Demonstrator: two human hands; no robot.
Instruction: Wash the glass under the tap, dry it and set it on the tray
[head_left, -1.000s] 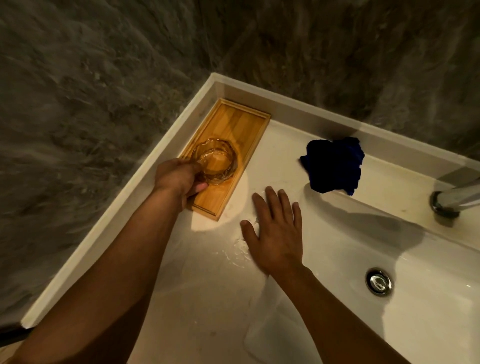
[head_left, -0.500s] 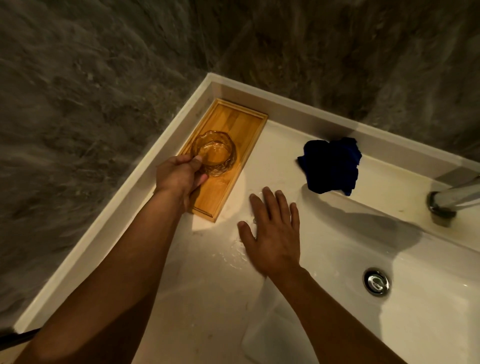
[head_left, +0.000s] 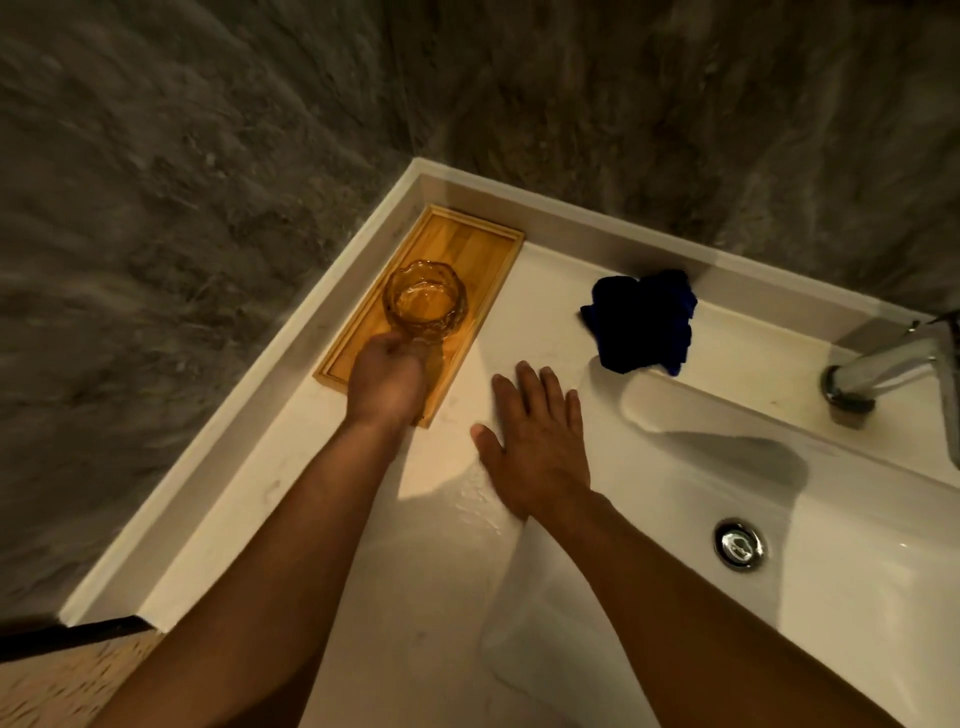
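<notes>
From the head view, my left hand (head_left: 387, 379) pinches the near rim of the glass (head_left: 425, 300), which stands upright on the wooden tray (head_left: 470, 241) in the corner. My right hand (head_left: 535, 441) lies flat, fingers spread, on the wet sink ledge (head_left: 550, 291). I should loosen my fingers straight off the rim, without tipping the glass.

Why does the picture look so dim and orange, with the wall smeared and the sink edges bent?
Head view: warm, low light tints the white sink and wooden tray; both arms cast soft shadows; the dark wall is streaked with motion blur; the wide-angle lens bows the rim; the left hand is slightly blurred, the glass glints.
</notes>
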